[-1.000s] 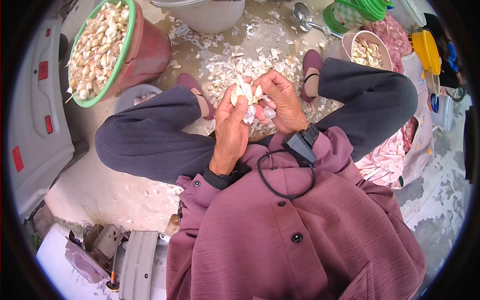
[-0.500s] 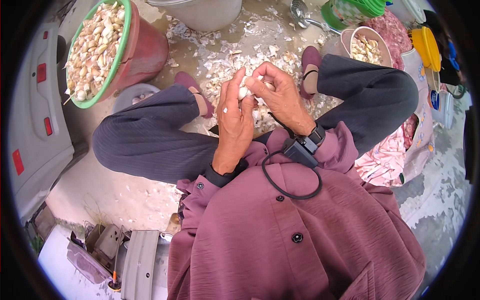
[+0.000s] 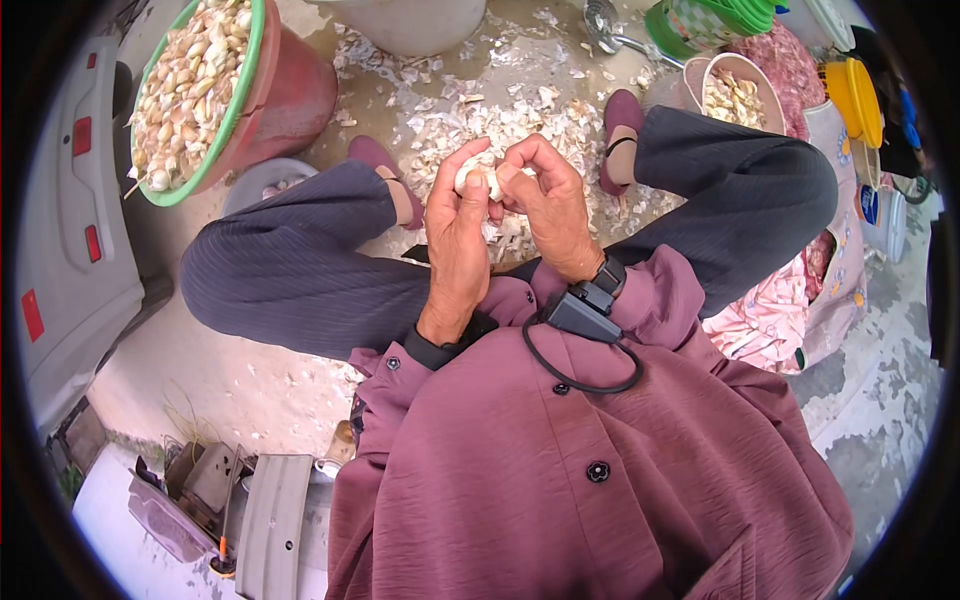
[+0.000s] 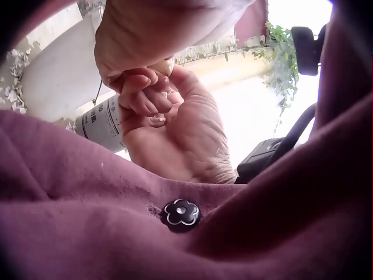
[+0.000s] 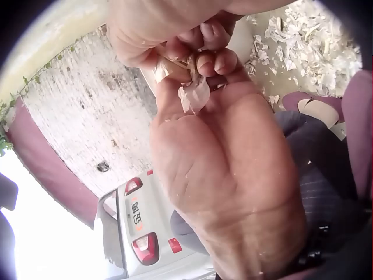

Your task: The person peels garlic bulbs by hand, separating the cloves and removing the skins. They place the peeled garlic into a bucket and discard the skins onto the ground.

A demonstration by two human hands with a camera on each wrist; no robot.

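Between the two hands, over the littered floor, is a whitish piece of garlic (image 3: 478, 173). My left hand (image 3: 457, 240) holds it between thumb and curled fingers. At its right side, the bent thumb and fingers of my right hand (image 3: 556, 212) pinch it. In the right wrist view a flake of papery skin (image 5: 195, 97) hangs below the fingertips, in front of the left palm (image 5: 227, 157). Only a small pale bit of the garlic (image 4: 167, 66) shows in the left wrist view; the fingers hide the rest.
A red bucket with a green rim (image 3: 257, 90), full of garlic cloves, stands at the left. Garlic skins (image 3: 520, 120) litter the floor between the feet. At the right is a pale bucket (image 3: 770, 95) holding cloves. A skimmer (image 3: 610, 30) lies near green baskets (image 3: 700, 20).
One second ago loose white skins and cloves spread between the hands. Then both hands closed round the garlic; now they have parted slightly, with the garlic at the fingertips.
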